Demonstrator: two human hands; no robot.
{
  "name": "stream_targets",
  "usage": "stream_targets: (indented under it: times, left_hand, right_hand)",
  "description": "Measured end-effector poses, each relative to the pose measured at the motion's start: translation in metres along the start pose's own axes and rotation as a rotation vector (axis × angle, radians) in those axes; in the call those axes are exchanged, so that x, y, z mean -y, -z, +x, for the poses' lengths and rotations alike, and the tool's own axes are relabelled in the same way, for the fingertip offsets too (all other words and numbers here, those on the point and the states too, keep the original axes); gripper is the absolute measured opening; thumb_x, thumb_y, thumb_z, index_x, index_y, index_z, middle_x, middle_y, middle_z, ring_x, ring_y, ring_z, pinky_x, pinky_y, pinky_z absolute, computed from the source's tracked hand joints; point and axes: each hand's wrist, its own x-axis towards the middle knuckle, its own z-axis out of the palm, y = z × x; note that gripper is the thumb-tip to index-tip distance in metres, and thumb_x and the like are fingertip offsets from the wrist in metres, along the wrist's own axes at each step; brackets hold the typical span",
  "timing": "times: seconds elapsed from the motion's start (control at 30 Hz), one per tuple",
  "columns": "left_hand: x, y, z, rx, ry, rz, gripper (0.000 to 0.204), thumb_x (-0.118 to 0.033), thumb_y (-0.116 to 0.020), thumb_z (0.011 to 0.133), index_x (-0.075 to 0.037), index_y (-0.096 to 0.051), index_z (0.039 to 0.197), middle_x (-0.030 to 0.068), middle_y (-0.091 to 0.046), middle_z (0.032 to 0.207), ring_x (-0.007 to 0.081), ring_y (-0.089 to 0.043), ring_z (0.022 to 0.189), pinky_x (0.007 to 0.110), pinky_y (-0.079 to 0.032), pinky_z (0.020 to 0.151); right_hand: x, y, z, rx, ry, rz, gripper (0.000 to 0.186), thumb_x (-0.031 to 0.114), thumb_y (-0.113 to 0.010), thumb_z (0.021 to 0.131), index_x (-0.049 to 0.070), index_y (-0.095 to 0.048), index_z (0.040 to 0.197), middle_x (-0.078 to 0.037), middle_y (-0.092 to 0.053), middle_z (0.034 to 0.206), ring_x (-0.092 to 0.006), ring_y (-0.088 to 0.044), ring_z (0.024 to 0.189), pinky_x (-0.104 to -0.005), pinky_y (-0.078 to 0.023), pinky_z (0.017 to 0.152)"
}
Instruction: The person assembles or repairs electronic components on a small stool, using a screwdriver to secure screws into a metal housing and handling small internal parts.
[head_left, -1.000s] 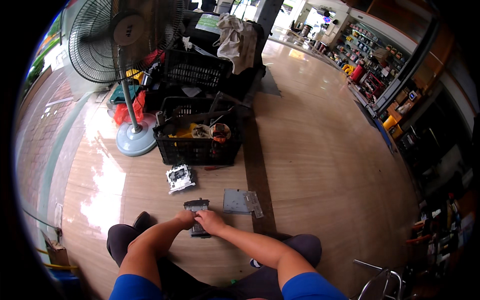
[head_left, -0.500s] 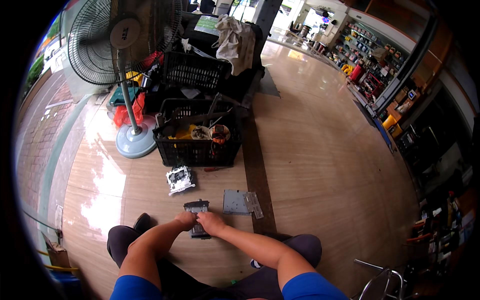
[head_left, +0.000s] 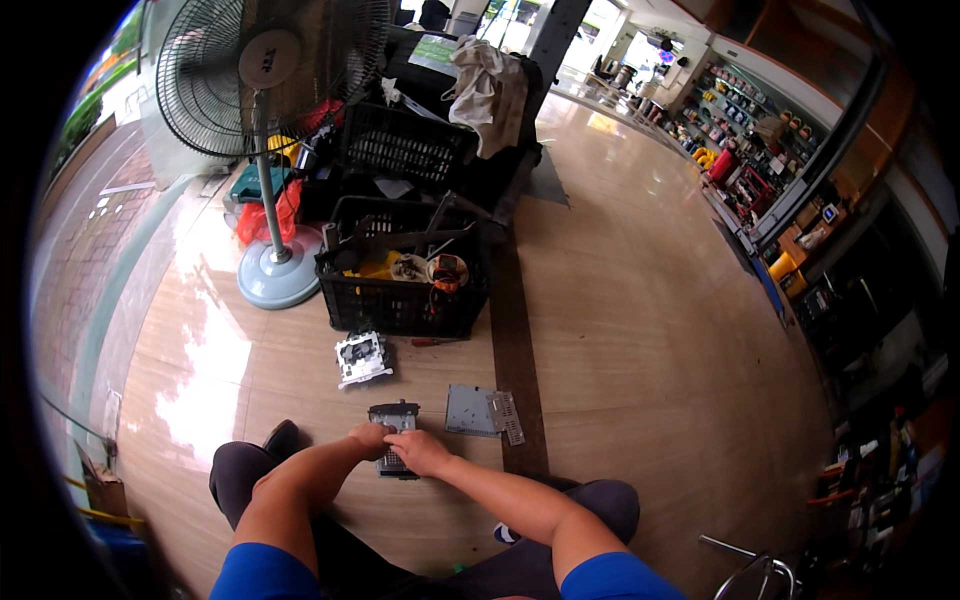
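Observation:
On the floor between my legs lies a grey and black boxy metal device [head_left: 396, 468], with a perforated part at its near end and a dark strip at its far end. My left hand [head_left: 370, 439] is closed over its left side, knuckles up. From the right, my right hand [head_left: 422, 453] reaches over the device, its fingers closed and meeting those of the left. What the fingertips of either hand hold is hidden. Just beyond lies a white and black mechanism frame [head_left: 362, 360]. To the right, a flat grey metal plate [head_left: 470, 410] lies beside a perforated metal strip [head_left: 506, 417].
A black crate [head_left: 400, 305] full of tools and parts stands ahead, with a red-handled tool [head_left: 425, 342] on the floor before it. A standing fan [head_left: 282, 255] is at the left. A metal-framed chair [head_left: 760, 570] stands at the lower right, near cluttered shelves [head_left: 870, 500].
The whole view has shifted and tilted slightly. My right hand has moved a little left and nearer to me against the device; the left stays at its place.

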Motion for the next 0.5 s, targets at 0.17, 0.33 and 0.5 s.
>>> stream_targets:
  times: [0.17, 0.33, 0.5]
  left_hand:
    - [-0.0033, 0.0052, -0.0031, 0.010, -0.007, -0.018, 0.033, -0.033, -0.051, 0.089, -0.019, -0.059, 0.117, 0.0149, -0.063, 0.116, 0.0336, -0.060, 0.108, 0.044, -0.049, 0.090]
    - [0.0056, -0.0031, 0.0048, 0.006, -0.017, 0.004, 0.034, -0.035, -0.052, 0.089, -0.019, -0.059, 0.119, 0.0138, -0.063, 0.116, 0.0330, -0.060, 0.109, 0.043, -0.049, 0.090]
    - [0.0031, -0.0018, 0.0030, 0.004, -0.026, -0.002, 0.035, -0.036, -0.053, 0.089, -0.019, -0.059, 0.119, 0.0133, -0.063, 0.116, 0.0330, -0.060, 0.109, 0.044, -0.049, 0.090]
  right_hand:
    - [0.0006, -0.0003, 0.0009, -0.012, -0.021, 0.065, 0.022, 0.016, -0.055, 0.088, 0.006, -0.064, 0.106, -0.020, -0.065, 0.095, -0.0383, -0.062, 0.089, -0.0434, -0.050, 0.078]
    - [-0.0006, -0.0026, 0.0034, 0.000, -0.029, 0.094, 0.021, 0.017, -0.055, 0.089, 0.005, -0.065, 0.103, -0.019, -0.066, 0.095, -0.0376, -0.062, 0.088, -0.0427, -0.051, 0.078]
    - [0.0002, -0.0005, 0.0034, -0.014, -0.050, 0.125, 0.021, 0.018, -0.057, 0.088, 0.006, -0.065, 0.102, -0.020, -0.066, 0.095, -0.0376, -0.063, 0.089, -0.0420, -0.051, 0.077]
